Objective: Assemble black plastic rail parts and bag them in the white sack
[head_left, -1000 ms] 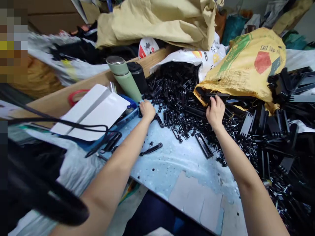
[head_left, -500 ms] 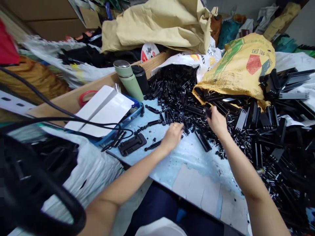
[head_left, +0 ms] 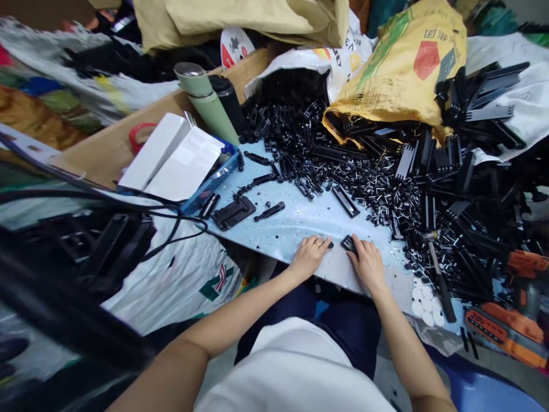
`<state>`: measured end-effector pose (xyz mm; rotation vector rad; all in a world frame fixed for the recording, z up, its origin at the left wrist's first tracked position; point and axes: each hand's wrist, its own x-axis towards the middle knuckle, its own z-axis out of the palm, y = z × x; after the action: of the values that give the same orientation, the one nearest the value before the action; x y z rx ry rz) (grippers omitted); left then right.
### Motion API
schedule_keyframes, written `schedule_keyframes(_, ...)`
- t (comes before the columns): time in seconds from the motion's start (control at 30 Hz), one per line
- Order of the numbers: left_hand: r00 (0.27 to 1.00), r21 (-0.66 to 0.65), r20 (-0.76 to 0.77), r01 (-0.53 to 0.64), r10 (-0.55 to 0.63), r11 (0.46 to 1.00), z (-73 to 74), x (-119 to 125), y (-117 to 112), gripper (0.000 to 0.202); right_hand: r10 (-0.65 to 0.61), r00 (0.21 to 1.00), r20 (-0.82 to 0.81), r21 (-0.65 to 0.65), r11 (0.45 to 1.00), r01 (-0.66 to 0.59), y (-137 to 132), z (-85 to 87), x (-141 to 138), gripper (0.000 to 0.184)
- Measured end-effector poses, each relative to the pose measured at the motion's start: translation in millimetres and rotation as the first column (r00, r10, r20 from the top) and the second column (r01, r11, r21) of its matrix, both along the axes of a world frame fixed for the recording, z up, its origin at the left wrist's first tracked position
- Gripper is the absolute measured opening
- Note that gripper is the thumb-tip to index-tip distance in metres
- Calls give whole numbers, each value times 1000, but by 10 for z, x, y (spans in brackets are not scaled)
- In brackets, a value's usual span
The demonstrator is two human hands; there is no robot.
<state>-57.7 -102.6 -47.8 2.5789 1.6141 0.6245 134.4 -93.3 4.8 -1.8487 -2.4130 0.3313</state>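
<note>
Near the front edge of the light-blue worktop, my left hand is closed on a small black part, most of it hidden by the fingers. Just to its right, my right hand grips a black slotted plastic piece whose notched end points left. The two parts are close but apart. Beyond the hands lie a black channel-shaped piece and a slim black link. A flat black block with a recess sits farther left.
Heaped black parts and screws cover the back and right, below a yellow sack. A hammer, white discs and an orange cordless drill are at right. A blue basket, green flask and cables occupy the left.
Both hands have come back from the heap to the worktop's front edge and closer together, each with a black part. The view has tilted down, bringing the hammer and drill into sight.
</note>
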Motion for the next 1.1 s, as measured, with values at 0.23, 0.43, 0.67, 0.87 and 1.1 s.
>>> schedule_keyframes(0.23,869,-125,493,20,44,992,197,85,-188,32,-425,550,-719,-428,894,131,-68,27,-139,63)
schedule_keyframes(0.43,651,-213,756,143,70,967,471,224,-178,36,-502,259,-825,-529,848,-44,-138,33,-242,81)
schedule_keyframes(0.67,670,-85,740,176,-56,981,524,221,-217,31,-45,566,-823,-202,955,-217,-94,111,127,57)
schedule_keyframes(0.87,607,57,795,-74,0,996,626,430,-253,30,48,561,-827,-14,994,-106,-196,58,-70,54)
schedule_keyframes(1.1,617,96,785,-35,-53,995,575,329,-147,30,64,563,-824,29,997,-70,-213,0,-249,54)
